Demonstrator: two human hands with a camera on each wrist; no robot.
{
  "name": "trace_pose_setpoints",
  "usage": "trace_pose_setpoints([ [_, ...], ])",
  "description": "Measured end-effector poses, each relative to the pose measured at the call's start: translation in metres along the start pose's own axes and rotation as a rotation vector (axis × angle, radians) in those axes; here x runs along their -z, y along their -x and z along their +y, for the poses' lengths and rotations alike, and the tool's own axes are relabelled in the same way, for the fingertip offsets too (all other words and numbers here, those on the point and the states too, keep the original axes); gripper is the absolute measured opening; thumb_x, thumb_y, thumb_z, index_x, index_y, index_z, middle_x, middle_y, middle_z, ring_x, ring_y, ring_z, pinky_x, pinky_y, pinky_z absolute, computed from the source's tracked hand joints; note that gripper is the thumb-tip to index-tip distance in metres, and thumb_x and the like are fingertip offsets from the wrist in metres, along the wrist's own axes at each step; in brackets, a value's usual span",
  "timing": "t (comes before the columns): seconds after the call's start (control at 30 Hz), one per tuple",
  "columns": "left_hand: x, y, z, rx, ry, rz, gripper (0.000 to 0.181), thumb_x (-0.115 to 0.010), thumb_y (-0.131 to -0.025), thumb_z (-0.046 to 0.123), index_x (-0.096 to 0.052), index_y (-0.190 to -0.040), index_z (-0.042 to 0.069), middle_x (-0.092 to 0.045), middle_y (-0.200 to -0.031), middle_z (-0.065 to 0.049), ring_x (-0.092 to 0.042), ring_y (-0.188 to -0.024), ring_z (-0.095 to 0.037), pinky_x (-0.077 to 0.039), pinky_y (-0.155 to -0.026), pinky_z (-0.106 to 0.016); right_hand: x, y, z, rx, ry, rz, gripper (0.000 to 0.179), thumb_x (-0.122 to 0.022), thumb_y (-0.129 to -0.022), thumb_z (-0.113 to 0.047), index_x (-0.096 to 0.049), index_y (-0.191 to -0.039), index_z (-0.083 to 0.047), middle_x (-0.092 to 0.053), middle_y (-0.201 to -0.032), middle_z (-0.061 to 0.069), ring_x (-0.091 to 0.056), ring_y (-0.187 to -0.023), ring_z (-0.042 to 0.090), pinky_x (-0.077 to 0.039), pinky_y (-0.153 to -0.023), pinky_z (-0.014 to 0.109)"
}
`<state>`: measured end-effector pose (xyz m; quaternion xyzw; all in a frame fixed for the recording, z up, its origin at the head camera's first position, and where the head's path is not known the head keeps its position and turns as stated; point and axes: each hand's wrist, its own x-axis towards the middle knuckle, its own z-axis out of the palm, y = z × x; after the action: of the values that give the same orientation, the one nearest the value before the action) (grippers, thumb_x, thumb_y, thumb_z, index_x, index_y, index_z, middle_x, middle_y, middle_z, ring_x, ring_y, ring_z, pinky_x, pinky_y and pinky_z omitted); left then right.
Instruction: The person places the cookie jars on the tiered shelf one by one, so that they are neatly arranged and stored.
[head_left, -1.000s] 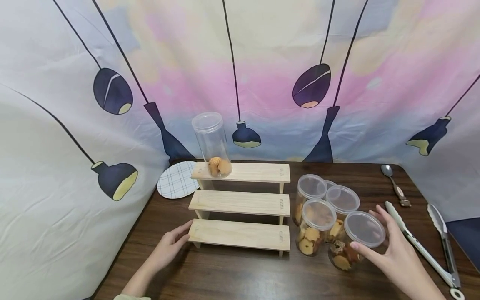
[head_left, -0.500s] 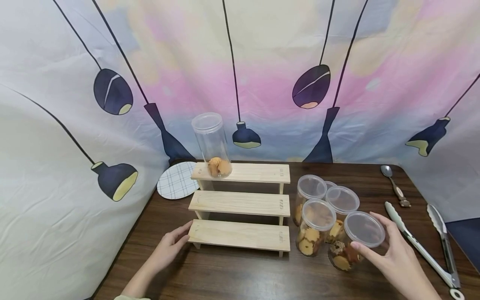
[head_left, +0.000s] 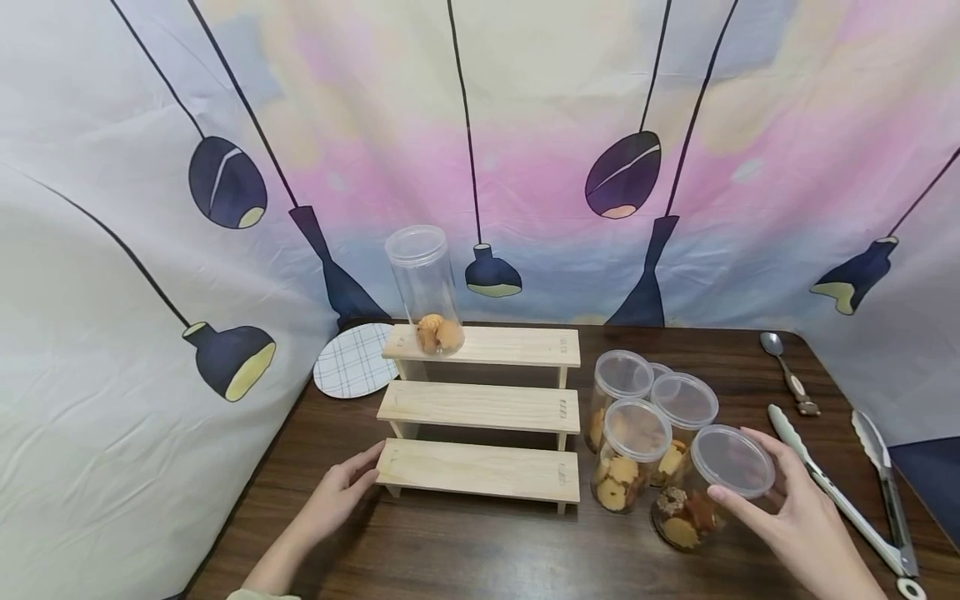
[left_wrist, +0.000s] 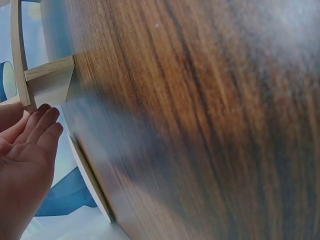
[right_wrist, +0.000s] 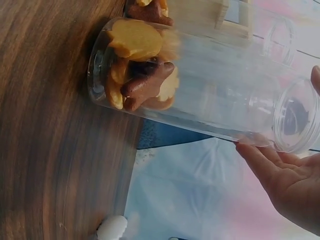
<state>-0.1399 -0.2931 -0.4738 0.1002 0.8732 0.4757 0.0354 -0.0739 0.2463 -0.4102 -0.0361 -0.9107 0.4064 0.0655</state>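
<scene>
My right hand point(head_left: 802, 517) grips a clear lidded cookie jar point(head_left: 733, 461) near its top, thumb on one side and fingers on the other. The jar leans slightly; brown and golden cookies point(right_wrist: 145, 85) lie at its bottom. My left hand point(head_left: 335, 496) holds the left end of the lowest step of a three-tier wooden display stand point(head_left: 480, 469), and in the left wrist view its fingers point(left_wrist: 47, 122) curl at the board's edge. Beside the gripped jar stand several more cookie jars point(head_left: 636, 429). A taller jar point(head_left: 425, 287) with a few cookies is on the top step.
A checked oval plate or mat point(head_left: 354, 362) lies behind the stand at left. On the right are a spoon point(head_left: 790, 372) and a pair of tongs point(head_left: 847, 504). A printed cloth point(head_left: 540, 167) hangs behind the dark wooden table point(head_left: 480, 558).
The jar in my right hand has tilted slightly, its base shifting a little toward the front left and its lid to the right. My left hand stays on the stand.
</scene>
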Motion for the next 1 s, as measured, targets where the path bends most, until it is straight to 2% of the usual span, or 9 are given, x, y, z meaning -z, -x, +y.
trace_pose_setpoints([
  [0.13,0.000,0.000,-0.001,0.014,-0.007,-0.001,0.043,-0.053,-0.100,0.013,-0.047,-0.140,-0.002,-0.050,-0.137,-0.020,-0.048,-0.124,-0.028,-0.037,-0.100,-0.036,0.002,0.001,-0.002,0.001,0.004,0.015,0.091,-0.075,-0.083,-0.043,-0.024,-0.151,-0.011,-0.042,-0.130,0.025,-0.051,-0.109,0.051,-0.054,-0.065,0.039],
  [0.23,0.000,0.001,-0.002,0.016,-0.004,0.001,0.043,-0.053,-0.100,0.013,-0.047,-0.140,-0.003,-0.050,-0.137,-0.020,-0.049,-0.122,-0.027,-0.038,-0.099,-0.033,0.006,0.003,-0.003,0.000,0.017,0.047,0.092,-0.076,-0.081,-0.042,-0.024,-0.152,-0.015,-0.043,-0.131,0.027,-0.052,-0.107,0.053,-0.051,-0.059,0.032],
  [0.47,0.000,0.000,-0.001,0.003,-0.009,-0.001,0.044,-0.053,-0.100,0.014,-0.047,-0.140,-0.002,-0.050,-0.137,-0.020,-0.047,-0.124,-0.028,-0.038,-0.100,-0.037,0.016,0.006,-0.008,-0.013,0.081,0.110,0.095,-0.077,-0.081,-0.044,-0.020,-0.155,-0.026,-0.036,-0.144,0.027,-0.051,-0.108,0.054,-0.049,-0.063,0.048],
  [0.6,0.001,-0.001,0.000,0.012,-0.003,-0.005,0.044,-0.053,-0.100,0.013,-0.046,-0.140,-0.002,-0.049,-0.137,-0.020,-0.047,-0.125,-0.029,-0.038,-0.100,-0.038,0.021,0.008,-0.008,0.034,0.092,0.141,0.093,-0.077,-0.082,-0.039,-0.020,-0.154,-0.033,-0.043,-0.138,0.026,-0.055,-0.104,0.049,-0.047,-0.061,0.027],
  [0.7,0.001,-0.001,0.000,0.007,-0.014,-0.001,0.043,-0.053,-0.100,0.012,-0.046,-0.140,-0.003,-0.050,-0.137,-0.021,-0.047,-0.124,-0.029,-0.038,-0.099,-0.036,0.024,0.008,-0.009,0.069,0.072,0.164,0.090,-0.078,-0.081,-0.034,-0.023,-0.153,-0.035,-0.045,-0.133,0.024,-0.062,-0.100,0.015,-0.041,-0.058,0.009],
  [0.8,0.001,0.000,-0.001,0.000,-0.023,0.006,0.043,-0.054,-0.100,0.011,-0.047,-0.139,-0.004,-0.050,-0.136,-0.021,-0.048,-0.123,-0.029,-0.039,-0.098,-0.032,0.026,0.008,-0.011,0.077,0.068,0.166,0.089,-0.079,-0.081,-0.033,-0.025,-0.153,-0.034,-0.046,-0.135,0.023,-0.061,-0.099,0.011,-0.040,-0.060,0.005],
  [0.83,0.001,0.000,-0.001,-0.002,-0.023,0.008,0.043,-0.054,-0.099,0.011,-0.047,-0.139,-0.004,-0.051,-0.136,-0.021,-0.048,-0.123,-0.029,-0.039,-0.098,-0.030,0.027,0.008,-0.011,0.069,0.070,0.158,0.090,-0.079,-0.081,-0.034,-0.025,-0.153,-0.034,-0.045,-0.136,0.023,-0.062,-0.101,0.013,-0.042,-0.059,0.008],
  [0.93,0.001,0.000,-0.002,-0.007,-0.024,0.011,0.043,-0.054,-0.099,0.010,-0.047,-0.138,-0.005,-0.051,-0.135,-0.021,-0.048,-0.122,-0.029,-0.039,-0.097,-0.027,0.029,0.009,-0.014,0.039,0.101,0.135,0.091,-0.077,-0.081,-0.039,-0.023,-0.154,-0.031,-0.044,-0.137,0.025,-0.056,-0.105,0.047,-0.050,-0.062,0.024],
  [1.0,0.000,-0.001,-0.002,-0.010,-0.022,0.011,0.043,-0.054,-0.099,0.010,-0.047,-0.138,-0.005,-0.051,-0.135,-0.022,-0.048,-0.122,-0.029,-0.039,-0.097,-0.026,0.030,0.010,-0.016,0.031,0.125,0.134,0.092,-0.077,-0.081,-0.041,-0.024,-0.154,-0.028,-0.045,-0.135,0.025,-0.054,-0.105,0.052,-0.051,-0.061,0.036],
])
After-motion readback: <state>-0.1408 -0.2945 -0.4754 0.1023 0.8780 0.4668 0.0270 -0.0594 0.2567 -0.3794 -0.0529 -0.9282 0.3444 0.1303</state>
